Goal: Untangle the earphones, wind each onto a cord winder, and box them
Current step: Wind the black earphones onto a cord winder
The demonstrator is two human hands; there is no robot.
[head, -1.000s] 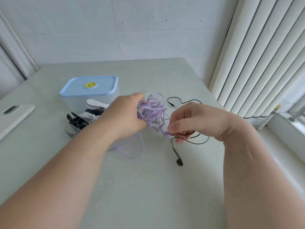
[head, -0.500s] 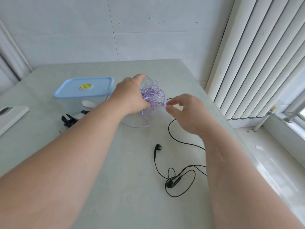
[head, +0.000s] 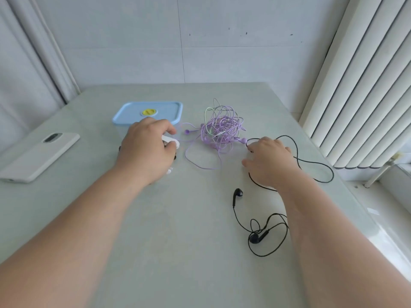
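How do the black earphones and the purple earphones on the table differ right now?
The black wired earphones lie loose and flat in a few open loops; the purple wired earphones are bunched in a knotted heap rising off the pale table. The black set lies alone, while a pale greenish cord runs through the purple heap. Both rest on the table.

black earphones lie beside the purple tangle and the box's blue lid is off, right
No, the head view shows the blue lid on the box. The black earphones do lie beside the purple tangle.
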